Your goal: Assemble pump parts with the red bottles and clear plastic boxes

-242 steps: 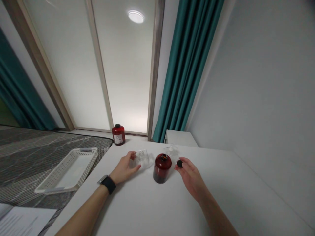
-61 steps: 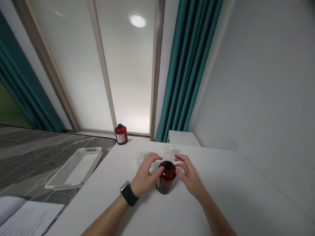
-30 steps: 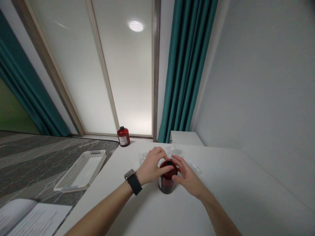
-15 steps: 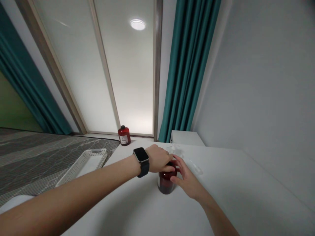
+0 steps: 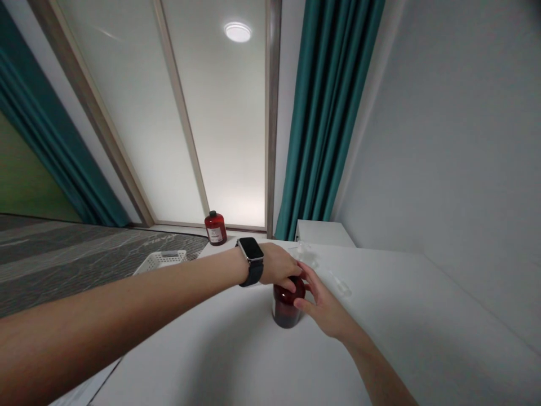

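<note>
A dark red, see-through bottle [image 5: 286, 313] stands upright on the white table [image 5: 253, 361]; a strip of pale label shows at its left side. My left hand [image 5: 279, 265], with a black watch on the wrist, reaches over the bottle from the left. Its fingers are closed on the bottle's top, hiding the neck and any cap. My right hand [image 5: 323, 307] curves around the bottle's upper right side, thumb in front and fingers behind. A second red bottle [image 5: 215, 229] with a black cap and white label stands at the table's far left corner.
Crumpled clear plastic [image 5: 306, 255] lies behind the hands, with another clear piece [image 5: 341, 286] to the right. Left of the table is a white perforated basket [image 5: 163, 258], partly behind my left forearm. A white box-shaped piece [image 5: 325, 233] stands beyond the far edge, near the teal curtain [image 5: 327, 124].
My left wrist and forearm have shifted slightly right and now cover more of the basket. Both hands stay at the same bottle. The view has tilted a little.
</note>
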Demonstrator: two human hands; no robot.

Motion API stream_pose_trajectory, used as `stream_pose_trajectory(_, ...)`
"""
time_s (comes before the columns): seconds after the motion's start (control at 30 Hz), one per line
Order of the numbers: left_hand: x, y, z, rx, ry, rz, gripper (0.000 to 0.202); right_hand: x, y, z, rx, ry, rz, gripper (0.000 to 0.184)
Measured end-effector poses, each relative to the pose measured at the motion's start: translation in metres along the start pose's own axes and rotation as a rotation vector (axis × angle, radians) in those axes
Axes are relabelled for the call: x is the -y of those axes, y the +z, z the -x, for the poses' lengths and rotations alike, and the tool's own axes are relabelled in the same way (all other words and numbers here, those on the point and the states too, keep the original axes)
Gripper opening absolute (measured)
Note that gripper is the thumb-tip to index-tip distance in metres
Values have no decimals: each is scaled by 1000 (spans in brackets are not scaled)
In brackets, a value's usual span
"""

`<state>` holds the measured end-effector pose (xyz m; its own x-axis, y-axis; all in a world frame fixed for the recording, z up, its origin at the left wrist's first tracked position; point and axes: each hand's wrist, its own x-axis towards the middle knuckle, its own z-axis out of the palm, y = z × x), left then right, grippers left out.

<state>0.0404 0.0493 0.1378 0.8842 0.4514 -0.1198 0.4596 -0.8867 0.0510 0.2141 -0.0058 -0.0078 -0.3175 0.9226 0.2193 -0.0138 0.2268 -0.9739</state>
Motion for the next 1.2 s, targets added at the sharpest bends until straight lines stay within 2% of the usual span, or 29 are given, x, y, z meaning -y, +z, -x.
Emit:
stream_pose_trajectory(0.13,2,0,7,-39,28,-22,13,0,1,1,-12,41,-19,77)
stream_pose_trajectory(0.27,11,7,25,-112,42,-52,20,3,4,1,-21,33,-6,75)
stream_pose_trajectory(0.4,17,21,45,-233,-19,95,26,2,5,1,-32,13,10,76)
stream_pose_trajectory(0.5,13,36,57,-329,-38,272,36,1,4,0,-95,-9,29,81)
stream_pose_trajectory(0.67,-1,69,69,-610,-91,565,28,1,3,-1,-66,-48,23,73)
stream_pose_trajectory(0.73,-4,85,69,-722,-126,609,26,0,3,-1,-46,-61,41,70)
stream_pose_trajectory(0.87,-8,116,63,-827,-160,674,22,-4,2,1,-22,-78,85,68)
stream_pose_trajectory(0.97,-10,135,61,-943,-233,626,21,-5,2,2,-9,-105,130,63)
stream_pose_trajectory(1.1,-11,147,65,-909,-264,439,24,-2,6,0,-159,-217,228,46)
stream_pose_trajectory(1.2,-12,148,68,-893,-281,499,27,2,10,-1,-287,-315,370,44)
